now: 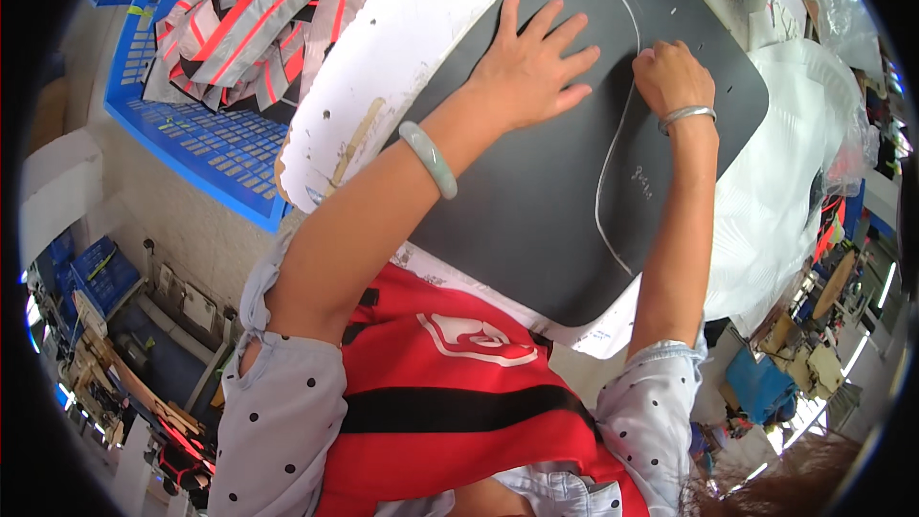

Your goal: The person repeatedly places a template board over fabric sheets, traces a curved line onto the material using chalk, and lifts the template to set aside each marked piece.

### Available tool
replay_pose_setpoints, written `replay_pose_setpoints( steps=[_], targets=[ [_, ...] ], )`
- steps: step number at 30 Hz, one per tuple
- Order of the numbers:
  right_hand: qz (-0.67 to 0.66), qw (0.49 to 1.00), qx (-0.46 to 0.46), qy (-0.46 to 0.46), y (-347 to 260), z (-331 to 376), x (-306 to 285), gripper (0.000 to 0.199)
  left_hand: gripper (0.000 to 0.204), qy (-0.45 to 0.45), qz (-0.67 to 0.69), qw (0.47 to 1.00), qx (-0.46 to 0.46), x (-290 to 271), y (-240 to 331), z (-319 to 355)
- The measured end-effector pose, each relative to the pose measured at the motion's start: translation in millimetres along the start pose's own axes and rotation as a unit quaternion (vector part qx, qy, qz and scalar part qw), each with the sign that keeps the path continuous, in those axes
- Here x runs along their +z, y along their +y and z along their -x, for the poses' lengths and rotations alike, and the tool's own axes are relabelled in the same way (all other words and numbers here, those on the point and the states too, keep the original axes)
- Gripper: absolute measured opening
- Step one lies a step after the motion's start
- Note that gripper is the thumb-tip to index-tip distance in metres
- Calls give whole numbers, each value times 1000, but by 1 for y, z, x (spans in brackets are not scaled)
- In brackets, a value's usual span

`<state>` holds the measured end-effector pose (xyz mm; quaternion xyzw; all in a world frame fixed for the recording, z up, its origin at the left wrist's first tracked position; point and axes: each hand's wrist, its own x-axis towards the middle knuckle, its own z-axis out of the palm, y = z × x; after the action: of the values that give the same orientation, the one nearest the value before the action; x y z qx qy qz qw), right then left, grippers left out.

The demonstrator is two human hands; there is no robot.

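Observation:
A smooth dark grey board with rounded corners (517, 201) lies before me on a white base with worn edges. My left hand (536, 67) rests on it palm down, fingers spread, holding nothing. Across the board runs a thin white cord (600, 182), curving from the far edge toward the near right part. My right hand (675, 81) is closed, thumb and fingers pinched at the cord where it bends rightward. The fingertips are partly hidden. Small white handwritten marks (641, 182) and a few tiny light and dark bits show on the board's right part.
At the far left stands a blue plastic basket (187, 144) heaped with grey and neon-red reflective strips (258, 33). White sheeting (766, 201) and clear plastic (842, 10) lie along the right side. Farther off at both sides are cluttered workbenches.

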<state>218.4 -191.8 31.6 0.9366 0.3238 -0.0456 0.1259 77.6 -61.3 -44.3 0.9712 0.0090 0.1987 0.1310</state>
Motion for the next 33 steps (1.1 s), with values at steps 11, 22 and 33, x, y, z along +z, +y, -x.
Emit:
replay_pose_setpoints(
  steps=[11, 22, 33],
  targets=[
    [-100, 995, -2, 11, -21, 126, 12, 23, 53, -51, -126, 991, -4, -17, 7, -1],
    [-33, 976, -212, -31, 22, 211, 20, 6, 55, -85, 30, 996, 1, -22, 3, -4],
    [-31, 981, -188, -22, 80, 250, 31, 12, 53, -26, 5, 1000, 13, -15, 4, -3]
  ],
)
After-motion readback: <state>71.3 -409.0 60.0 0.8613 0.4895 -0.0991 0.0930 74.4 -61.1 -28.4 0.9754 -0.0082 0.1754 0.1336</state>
